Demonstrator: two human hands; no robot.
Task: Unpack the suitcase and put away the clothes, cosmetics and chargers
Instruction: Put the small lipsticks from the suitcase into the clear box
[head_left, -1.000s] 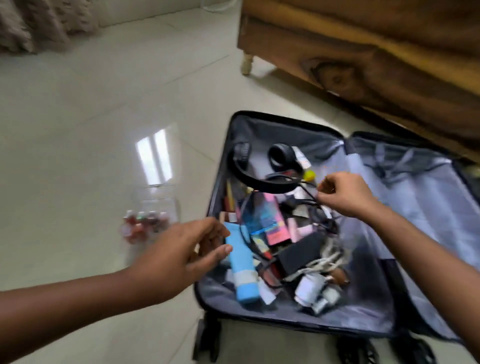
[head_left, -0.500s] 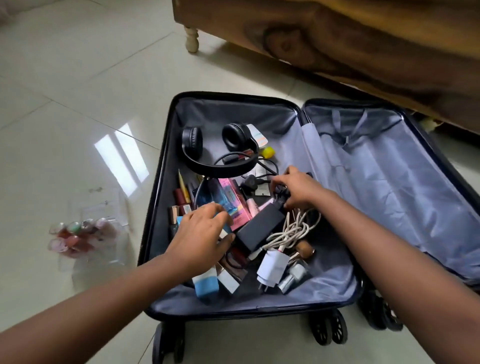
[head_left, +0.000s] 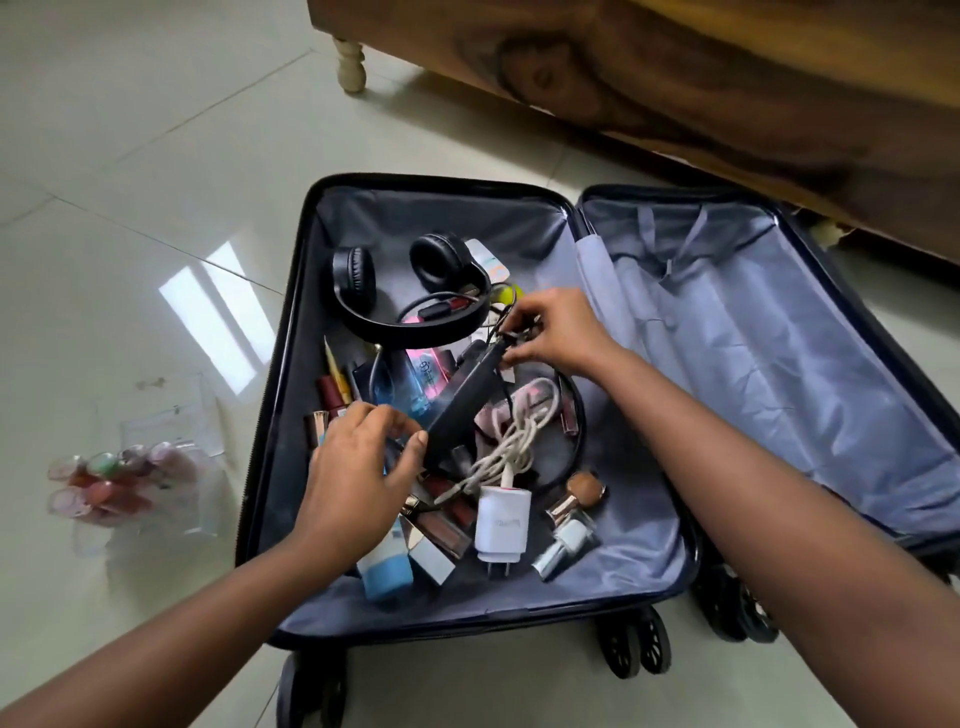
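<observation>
A pale, glossy tiled floor (head_left: 156, 156) fills the scene, with thin grout lines and bright window reflections at the left. Lying open flat on it, in the middle and right, is a black hard-shell wheeled suitcase (head_left: 270, 415) lined with grey fabric. To its left, apart from it, a clear plastic pouch of small nail polish bottles (head_left: 119, 483) lies on the tiles. At the far side, a brown wooden bed frame (head_left: 675, 88) stands on a cream turned leg (head_left: 349, 65).
</observation>
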